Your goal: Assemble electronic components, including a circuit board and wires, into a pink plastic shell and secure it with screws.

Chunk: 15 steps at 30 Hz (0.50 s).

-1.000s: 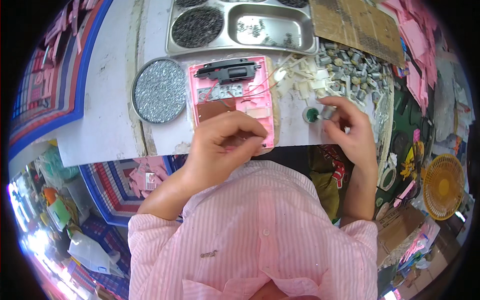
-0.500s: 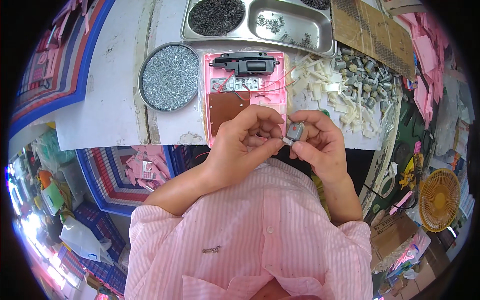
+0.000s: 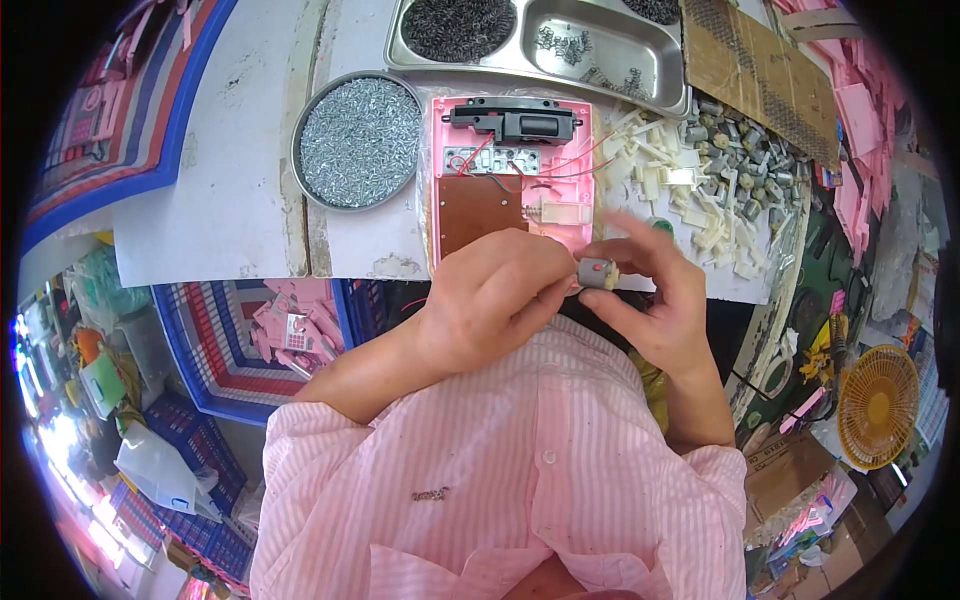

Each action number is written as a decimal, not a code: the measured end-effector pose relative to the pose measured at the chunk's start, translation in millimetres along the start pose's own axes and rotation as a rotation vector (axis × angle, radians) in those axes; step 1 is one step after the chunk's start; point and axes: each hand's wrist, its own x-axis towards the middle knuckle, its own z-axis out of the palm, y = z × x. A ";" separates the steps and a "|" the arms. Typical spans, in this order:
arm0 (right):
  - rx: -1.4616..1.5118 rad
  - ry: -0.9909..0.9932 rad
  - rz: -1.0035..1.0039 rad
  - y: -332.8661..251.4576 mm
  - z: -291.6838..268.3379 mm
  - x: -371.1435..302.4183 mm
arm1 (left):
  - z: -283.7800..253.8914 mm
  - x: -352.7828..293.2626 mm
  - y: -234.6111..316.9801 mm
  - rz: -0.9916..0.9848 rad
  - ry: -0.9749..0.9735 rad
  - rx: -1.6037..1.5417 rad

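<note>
My right hand (image 3: pixel 655 295) pinches a small silver motor (image 3: pixel 597 270) between thumb and fingers; the motor has a red dot on its side and a pale end cap. My left hand (image 3: pixel 500 300) is closed against the motor's left end, and its fingers hide whatever small piece they grip. Just beyond both hands lies an open pink plastic housing (image 3: pixel 437 140). Inside it are a brown board (image 3: pixel 478 208), a black plastic part (image 3: pixel 525 125), a metal plate (image 3: pixel 465 160), thin wires, and a white block with a spring (image 3: pixel 560 212).
A round tray of screws (image 3: pixel 360 140) stands left of the housing. Behind it is a steel tray (image 3: pixel 600 60) holding springs. Loose motors (image 3: pixel 745 160) and white plastic pieces (image 3: pixel 715 225) lie to the right, near cardboard (image 3: pixel 750 70). A crate (image 3: pixel 215 370) holds pink parts.
The motor has turned in my right hand, so its pale cap now points right. My left hand has rolled over its other end. The view has shifted slightly, uncovering the spring in the housing.
</note>
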 end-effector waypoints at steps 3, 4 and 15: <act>-0.171 -0.096 -0.245 7.5 -5.9 3.6 | -0.7 0.0 3.0 -0.005 0.052 -0.019; -0.154 -0.075 -0.251 7.3 -4.2 4.1 | -1.9 1.1 5.4 -0.045 0.063 -0.036; -0.064 -0.020 -0.314 19.6 6.8 10.7 | -9.8 -0.8 6.5 -0.252 0.003 -0.154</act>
